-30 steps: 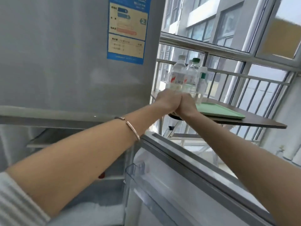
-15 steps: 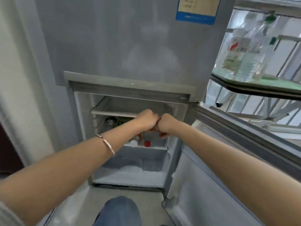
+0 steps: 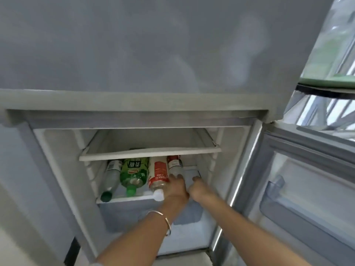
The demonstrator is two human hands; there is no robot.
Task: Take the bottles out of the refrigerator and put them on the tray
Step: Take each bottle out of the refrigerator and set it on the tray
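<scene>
Several bottles lie on their sides on the refrigerator's middle shelf (image 3: 123,198), caps toward me: a clear one with a dark green cap (image 3: 112,177), a green one (image 3: 134,172), one with a red label and a white cap (image 3: 158,176), and a clear red-labelled one (image 3: 174,165) at the right. My left hand (image 3: 175,187) reaches in with its fingers spread over the neck end of that rightmost bottle, which still lies on the shelf. My right hand (image 3: 198,188) is beside it on the bare right part of the shelf, fingers apart and holding nothing. The green tray (image 3: 326,82) shows at the upper right.
The refrigerator's lower door (image 3: 307,189) stands open to the right, its inner bins facing me. An upper glass shelf (image 3: 149,151) hangs close over the bottles. A frosted drawer (image 3: 146,217) sits below. The tray rests on a dark table edge (image 3: 324,92) by a window railing.
My view dropped from the tray of bottles by the window to the open compartment. Both hands went from fists held together into the refrigerator and opened at the rightmost bottle.
</scene>
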